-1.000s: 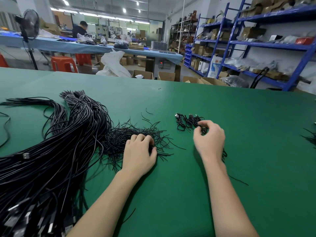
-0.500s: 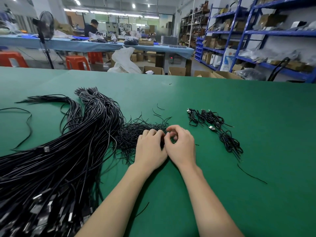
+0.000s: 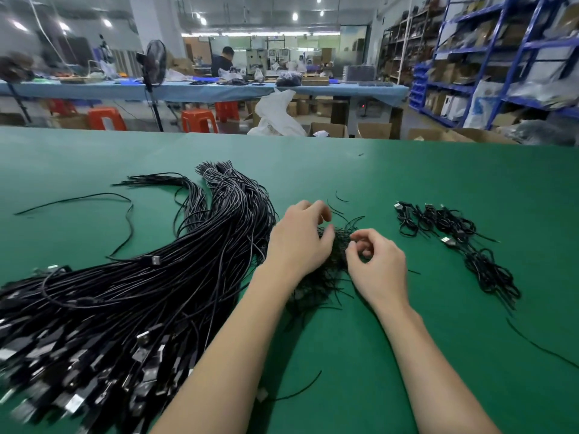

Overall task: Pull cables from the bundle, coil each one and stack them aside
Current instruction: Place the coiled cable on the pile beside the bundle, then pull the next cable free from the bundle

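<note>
A big bundle of black cables (image 3: 163,277) fans across the left of the green table (image 3: 407,170), its plugs nearest me. Between my hands lies a heap of short thin black ties (image 3: 335,245). My left hand (image 3: 297,242) rests on the heap's left side, fingers loosely curled and blurred, with nothing plainly in them. My right hand (image 3: 376,267) sits at the heap's right side, and its index finger and thumb pinch together at a tie. Several coiled cables (image 3: 454,239) lie in a row to the right.
One loose cable (image 3: 125,214) snakes across the cloth at the far left, and stray ties (image 3: 532,343) lie at the right. Beyond the table's far edge are orange stools (image 3: 200,120), a standing fan (image 3: 153,67), blue shelving (image 3: 501,57) and a person at another bench.
My right hand left the coiled cables and came to the tie heap beside my left hand. My left hand has since lifted slightly toward the heap's far side. The view shifted left.
</note>
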